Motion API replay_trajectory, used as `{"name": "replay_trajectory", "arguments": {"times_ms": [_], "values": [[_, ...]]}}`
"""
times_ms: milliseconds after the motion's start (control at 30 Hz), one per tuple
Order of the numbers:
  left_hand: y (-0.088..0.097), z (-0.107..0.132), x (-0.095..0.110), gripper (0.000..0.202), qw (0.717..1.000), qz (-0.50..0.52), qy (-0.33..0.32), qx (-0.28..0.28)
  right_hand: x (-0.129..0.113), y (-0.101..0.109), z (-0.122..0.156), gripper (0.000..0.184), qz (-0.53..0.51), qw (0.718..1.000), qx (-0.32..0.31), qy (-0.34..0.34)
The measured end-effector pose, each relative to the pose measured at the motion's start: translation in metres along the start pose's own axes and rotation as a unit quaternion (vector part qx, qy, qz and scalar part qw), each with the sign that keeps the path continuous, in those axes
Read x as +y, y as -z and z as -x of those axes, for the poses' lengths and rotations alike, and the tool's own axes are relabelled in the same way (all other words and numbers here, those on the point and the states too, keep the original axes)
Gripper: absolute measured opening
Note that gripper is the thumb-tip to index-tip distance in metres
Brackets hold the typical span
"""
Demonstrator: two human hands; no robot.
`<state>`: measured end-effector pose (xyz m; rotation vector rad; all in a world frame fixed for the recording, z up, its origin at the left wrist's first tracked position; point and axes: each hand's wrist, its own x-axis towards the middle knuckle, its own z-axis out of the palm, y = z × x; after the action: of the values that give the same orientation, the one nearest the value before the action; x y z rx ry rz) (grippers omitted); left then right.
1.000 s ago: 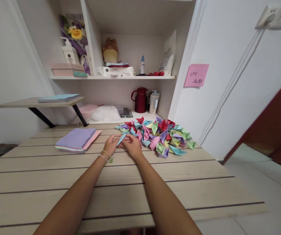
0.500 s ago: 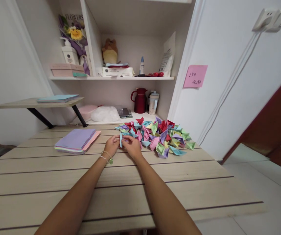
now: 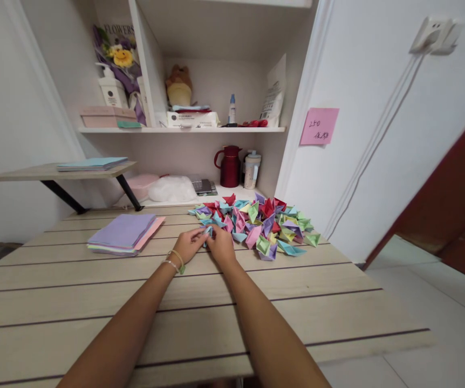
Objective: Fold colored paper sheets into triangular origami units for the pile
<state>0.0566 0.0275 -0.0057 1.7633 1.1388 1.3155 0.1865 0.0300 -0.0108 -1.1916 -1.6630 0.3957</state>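
Between my two hands is a small folded piece of light blue paper (image 3: 207, 231), its lower part hidden by my fingers. My left hand (image 3: 189, 245), with bracelets at the wrist, pinches it from the left. From the right, my right hand (image 3: 220, 245) grips it with bent fingers. Just beyond and to the right lies a heap of folded paper boats (image 3: 268, 221) in red, pink, purple, green, yellow and blue. A stack of coloured paper sheets (image 3: 121, 233), purple on top, rests on the table to the left of my hands.
The slatted wooden table (image 3: 200, 312) spans the foreground. A small raised shelf (image 3: 26, 171) at the left carries more blue paper (image 3: 90, 164). Behind, a cabinet holds a red jug (image 3: 230, 167), a pale cup (image 3: 252, 170) and a white plastic bag (image 3: 171, 188). A pink note (image 3: 319, 126) sticks to the wall.
The blue paper, seen earlier as a thin upright strip, now shows a pointed, wider shape. My hands have turned it and moved slightly right, with the fingers closer together.
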Motion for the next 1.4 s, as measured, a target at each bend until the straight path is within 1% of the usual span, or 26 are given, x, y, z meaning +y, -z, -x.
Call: {"name": "replay_trajectory", "arguments": {"times_ms": [100,167,267,333,433,533,600,633,733,767,867,900,967,1033,1100,1233,1267,1300,1400], "values": [[-0.001,0.001,0.001,0.034,1.0,0.007,0.008,-0.003,-0.001,0.002,0.001,0.031,0.012,1.0,-0.008,0.018],[-0.002,0.0,0.001,0.033,1.0,0.017,0.015,-0.002,-0.001,0.001,0.0,0.031,-0.003,1.0,-0.008,0.029],[-0.002,-0.001,-0.001,0.033,0.998,0.047,0.031,0.0,0.001,-0.001,-0.002,0.03,-0.058,0.998,0.001,0.026],[-0.001,-0.002,-0.003,0.035,0.996,0.077,0.046,0.007,0.003,-0.002,-0.003,0.031,-0.119,0.993,0.004,0.005],[0.002,-0.004,-0.005,0.037,0.989,0.127,0.071,0.022,0.004,-0.002,-0.004,0.032,-0.238,0.97,-0.027,-0.04],[0.007,-0.005,-0.006,0.037,0.98,0.17,0.088,0.045,0.001,-0.002,-0.004,0.04,-0.345,0.932,-0.079,-0.079],[0.009,-0.006,-0.005,0.035,0.975,0.192,0.092,0.063,-0.002,-0.002,-0.003,0.043,-0.39,0.912,-0.09,-0.093],[0.009,-0.006,-0.005,0.034,0.973,0.201,0.093,0.07,-0.003,-0.003,-0.003,0.042,-0.4,0.907,-0.085,-0.098],[0.008,-0.005,-0.005,0.031,0.967,0.221,0.095,0.083,-0.004,-0.005,-0.003,0.039,-0.398,0.909,-0.063,-0.103],[0.007,-0.005,-0.005,0.031,0.966,0.225,0.095,0.086,-0.003,-0.006,-0.004,0.041,-0.396,0.911,-0.058,-0.106],[0.008,-0.006,-0.007,0.031,0.963,0.233,0.094,0.097,0.0,-0.01,-0.004,0.054,-0.394,0.91,-0.034,-0.124],[0.009,-0.006,-0.007,0.03,0.962,0.235,0.093,0.101,0.001,-0.012,-0.004,0.055,-0.392,0.91,-0.024,-0.131],[0.01,-0.007,-0.008,0.03,0.961,0.238,0.091,0.106,0.003,-0.014,-0.004,0.047,-0.381,0.914,-0.014,-0.142],[0.009,-0.007,-0.007,0.032,0.962,0.24,0.092,0.097,0.005,-0.016,-0.003,0.036,-0.366,0.919,-0.011,-0.145],[0.008,-0.007,-0.006,0.038,0.963,0.239,0.093,0.081,0.006,-0.016,-0.004,0.031,-0.352,0.925,-0.005,-0.145],[0.002,-0.006,-0.004,0.065,0.972,0.209,0.085,0.068,0.006,-0.015,-0.005,0.026,-0.309,0.941,0.016,-0.137],[0.001,-0.005,-0.005,0.065,0.976,0.193,0.082,0.064,0.006,-0.014,-0.005,0.024,-0.299,0.945,0.021,-0.134],[0.0,-0.005,-0.005,0.06,0.979,0.177,0.078,0.059,0.005,-0.014,-0.005,0.023,-0.289,0.948,0.025,-0.132],[-0.003,-0.005,-0.007,0.038,0.986,0.143,0.07,0.039,0.003,-0.013,-0.004,0.021,-0.262,0.956,0.033,-0.129]]}}
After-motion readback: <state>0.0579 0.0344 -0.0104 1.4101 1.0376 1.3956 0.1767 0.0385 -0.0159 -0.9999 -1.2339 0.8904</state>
